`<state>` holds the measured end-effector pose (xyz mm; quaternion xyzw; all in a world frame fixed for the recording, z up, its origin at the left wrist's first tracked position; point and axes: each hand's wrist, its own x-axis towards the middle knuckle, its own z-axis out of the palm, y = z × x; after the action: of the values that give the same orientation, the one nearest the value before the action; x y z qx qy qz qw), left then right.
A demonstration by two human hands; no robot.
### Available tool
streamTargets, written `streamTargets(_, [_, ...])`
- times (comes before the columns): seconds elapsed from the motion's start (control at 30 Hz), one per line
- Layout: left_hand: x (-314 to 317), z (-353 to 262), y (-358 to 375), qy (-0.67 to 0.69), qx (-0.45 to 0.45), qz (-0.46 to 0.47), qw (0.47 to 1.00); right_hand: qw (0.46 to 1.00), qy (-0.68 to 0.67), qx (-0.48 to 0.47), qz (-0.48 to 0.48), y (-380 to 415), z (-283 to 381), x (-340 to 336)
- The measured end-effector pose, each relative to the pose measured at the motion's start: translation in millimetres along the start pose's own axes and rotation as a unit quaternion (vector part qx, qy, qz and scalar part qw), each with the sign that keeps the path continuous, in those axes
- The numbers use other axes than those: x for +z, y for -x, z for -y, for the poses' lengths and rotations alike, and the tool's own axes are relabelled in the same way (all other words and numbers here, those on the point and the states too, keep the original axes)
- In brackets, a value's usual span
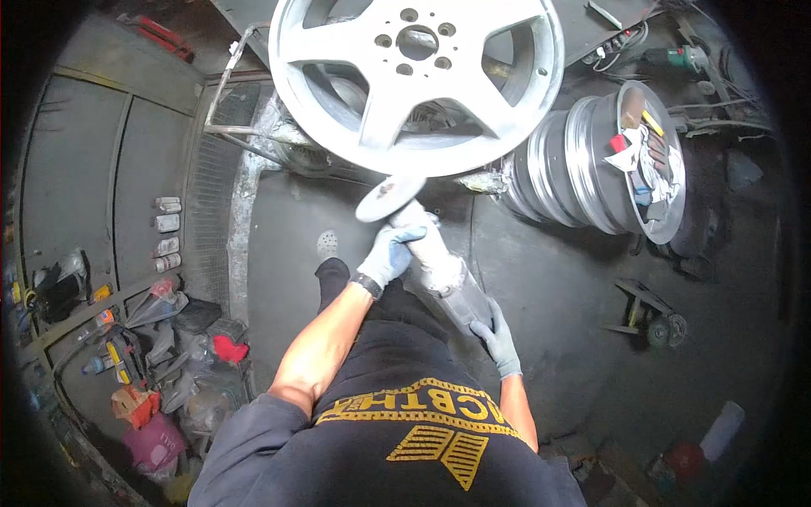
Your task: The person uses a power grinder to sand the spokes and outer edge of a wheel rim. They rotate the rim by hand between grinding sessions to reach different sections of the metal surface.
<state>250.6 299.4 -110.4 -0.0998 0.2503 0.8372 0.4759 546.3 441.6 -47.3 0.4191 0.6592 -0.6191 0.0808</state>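
A dust-covered angle grinder [460,291] with a round disc [387,199] at its head is held in front of my body. My gloved left hand [394,252] wraps round the front of the tool, just behind the disc. Farther back, my gloved right hand [498,338] grips the rear of its body. Above the tool is a pale five-spoke wheel rim [384,127], and the disc's upper edge is right at its lower lip.
A second wheel rim [583,160] lies on its side at the right, with tools and rags in it. Several bottles [167,223] stand along the left cabinet. Bags [156,444] and clutter fill the lower left. A small wheeled metal piece [650,317] is on the floor.
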Motion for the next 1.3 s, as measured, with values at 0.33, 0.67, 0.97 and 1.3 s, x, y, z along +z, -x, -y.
streamTargets(0.33, [28, 25, -18, -0.021, -0.075, 0.058, 0.995, 0.998, -0.028, 0.001, -0.050, 22, -21, -18])
streamTargets(0.67, [-16, -54, 18, -0.033, 0.020, -0.018, 0.999, 0.999, -0.028, -0.003, 0.036, -6, -2, 64])
streamTargets(0.97, [-32, -167, 11, -0.103, 0.069, -0.037, 0.992, 0.997, -0.056, -0.022, 0.054, -43, 64, 149])
streamTargets(1.3, [3, -104, 7, -0.097, 0.057, -0.071, 0.991, 0.998, -0.054, -0.016, 0.008, -2, 52, 102])
